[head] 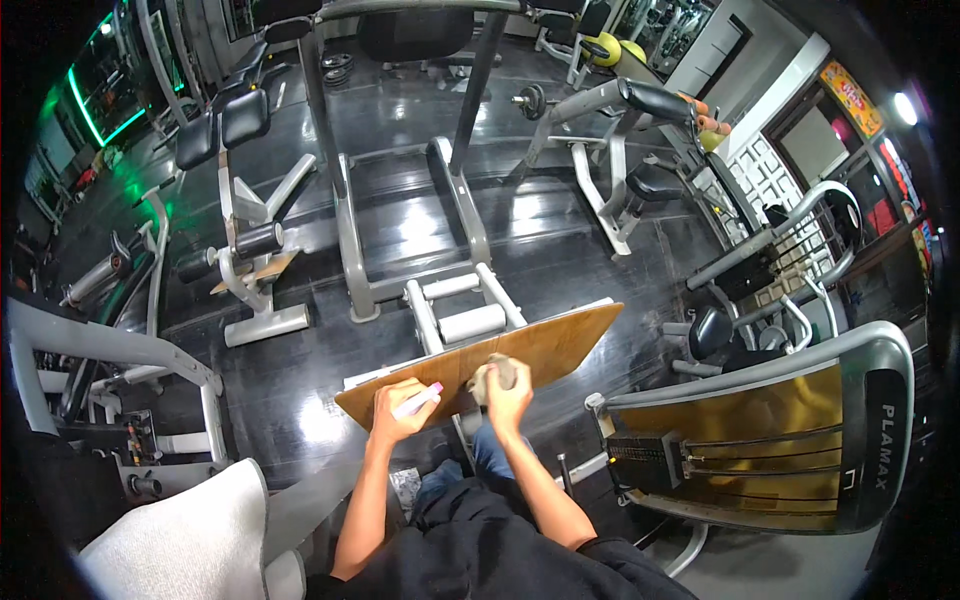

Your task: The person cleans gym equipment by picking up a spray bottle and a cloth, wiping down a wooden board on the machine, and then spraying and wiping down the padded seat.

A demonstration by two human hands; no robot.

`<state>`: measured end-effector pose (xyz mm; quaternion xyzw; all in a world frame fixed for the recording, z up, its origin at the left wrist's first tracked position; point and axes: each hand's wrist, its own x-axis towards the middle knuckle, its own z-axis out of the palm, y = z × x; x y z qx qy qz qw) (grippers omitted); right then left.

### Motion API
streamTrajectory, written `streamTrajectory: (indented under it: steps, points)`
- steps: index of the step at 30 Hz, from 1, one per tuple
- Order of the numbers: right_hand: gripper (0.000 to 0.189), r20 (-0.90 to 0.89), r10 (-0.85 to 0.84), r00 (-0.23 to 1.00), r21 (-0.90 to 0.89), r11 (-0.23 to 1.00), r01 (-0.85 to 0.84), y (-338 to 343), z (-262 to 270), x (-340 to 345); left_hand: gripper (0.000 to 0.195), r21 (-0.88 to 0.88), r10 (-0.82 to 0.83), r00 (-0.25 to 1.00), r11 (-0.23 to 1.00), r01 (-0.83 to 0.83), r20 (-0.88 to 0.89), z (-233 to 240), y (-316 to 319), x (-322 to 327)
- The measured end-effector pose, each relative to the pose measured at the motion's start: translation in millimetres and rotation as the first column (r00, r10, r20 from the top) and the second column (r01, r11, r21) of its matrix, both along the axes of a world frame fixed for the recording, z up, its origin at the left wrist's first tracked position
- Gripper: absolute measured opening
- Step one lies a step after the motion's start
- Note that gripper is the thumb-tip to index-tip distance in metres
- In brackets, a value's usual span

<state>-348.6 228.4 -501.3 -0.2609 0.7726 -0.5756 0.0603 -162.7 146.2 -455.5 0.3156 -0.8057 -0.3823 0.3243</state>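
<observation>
A tilted wooden board [555, 345], with a pale strip along its far edge, stands in front of my knees at a gym machine with a white roller [472, 324]. My left hand [400, 411] is closed around a white tube or bottle with a pink tip [417, 401], close against the board's left part. Near the board's middle, my right hand [506, 394] grips a crumpled greyish-beige cloth [484, 381] against the lower part of the surface. Which part of the cloth touches the board is partly hidden by my fingers.
A grey machine frame [349, 247] rises beyond the board. Padded benches [246, 118] stand at the left. A weight machine with a tinted panel [735, 442] is close on the right, and a light grey towel-like cover [187, 525] lies near left. The floor [285, 390] is dark and glossy.
</observation>
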Motion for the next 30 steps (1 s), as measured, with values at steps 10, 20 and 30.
streamTrajectory:
  steps: [10, 20, 30]
  points:
    - [0.026, -0.080, -0.204, 0.976, 0.018, 0.978, 0.206, 14.6, -5.5, -81.0, 0.013, 0.013, -0.026, 1.000, 1.000, 0.026, 0.017, 2.8, 1.7, -5.4]
    - [0.034, 0.572, 0.072, 0.817, -0.216, 0.974, 0.066, 49.2, -57.2, -107.8, 0.028, 0.140, 0.148, 0.988, 0.978, -0.153, 0.052, -3.5, 32.0, -30.1]
    - [0.039, 0.173, 0.256, 0.951, -0.246, 0.946, -0.210, 45.9, 8.5, -54.8, 0.028, 0.156, 0.247, 0.969, 0.958, -0.240, -0.024, -14.5, 46.6, -14.1]
